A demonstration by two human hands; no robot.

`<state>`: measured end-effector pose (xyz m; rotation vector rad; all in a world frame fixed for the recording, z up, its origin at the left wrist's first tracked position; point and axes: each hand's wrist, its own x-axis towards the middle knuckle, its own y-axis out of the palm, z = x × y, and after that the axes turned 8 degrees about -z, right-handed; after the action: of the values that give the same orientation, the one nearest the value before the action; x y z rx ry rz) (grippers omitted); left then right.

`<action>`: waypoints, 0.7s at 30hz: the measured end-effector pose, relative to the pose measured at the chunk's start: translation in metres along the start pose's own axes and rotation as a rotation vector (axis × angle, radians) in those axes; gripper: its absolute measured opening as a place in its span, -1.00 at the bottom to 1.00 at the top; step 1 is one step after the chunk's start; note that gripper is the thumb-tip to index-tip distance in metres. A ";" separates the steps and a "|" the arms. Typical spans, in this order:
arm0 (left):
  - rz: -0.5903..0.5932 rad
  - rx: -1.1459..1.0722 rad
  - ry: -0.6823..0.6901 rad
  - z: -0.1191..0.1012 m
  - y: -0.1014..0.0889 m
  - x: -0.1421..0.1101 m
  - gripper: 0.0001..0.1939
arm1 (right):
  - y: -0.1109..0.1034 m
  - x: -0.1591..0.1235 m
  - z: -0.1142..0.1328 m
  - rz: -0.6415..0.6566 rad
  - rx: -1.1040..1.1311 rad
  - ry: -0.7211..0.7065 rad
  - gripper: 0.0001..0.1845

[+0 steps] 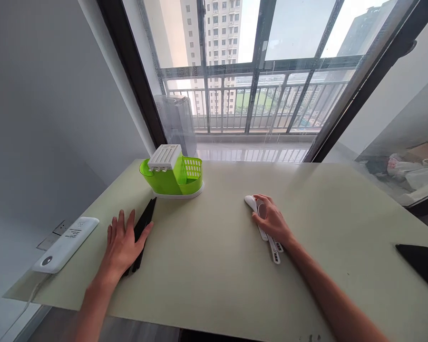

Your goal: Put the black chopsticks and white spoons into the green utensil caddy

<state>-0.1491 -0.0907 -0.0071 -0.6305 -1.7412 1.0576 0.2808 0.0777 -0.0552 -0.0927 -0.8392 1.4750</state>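
Note:
My left hand (123,244) lies flat with fingers spread on the pale table (214,266), resting on black chopsticks (145,221) that point toward a green cutlery caddy (174,178) with a white slotted insert (165,156). My right hand (271,219) is curled over white spoons (258,209) lying flat on the table; their handles (275,251) stick out below the wrist. Whether the fingers grip them or only rest on them is unclear.
A white power strip (66,243) sits at the table's left edge with its cable hanging off. A black phone (423,263) lies at the right edge. Behind the table are a large window, a balcony railing and a grey wall at left.

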 end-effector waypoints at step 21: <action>0.183 -0.104 0.189 0.013 0.013 -0.005 -0.22 | 0.002 -0.001 -0.003 0.013 -0.013 -0.004 -0.47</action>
<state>-0.1598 -0.0925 -0.0228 -0.9399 -1.6038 1.0012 0.2812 0.0782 -0.0584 -0.1050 -0.8531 1.4822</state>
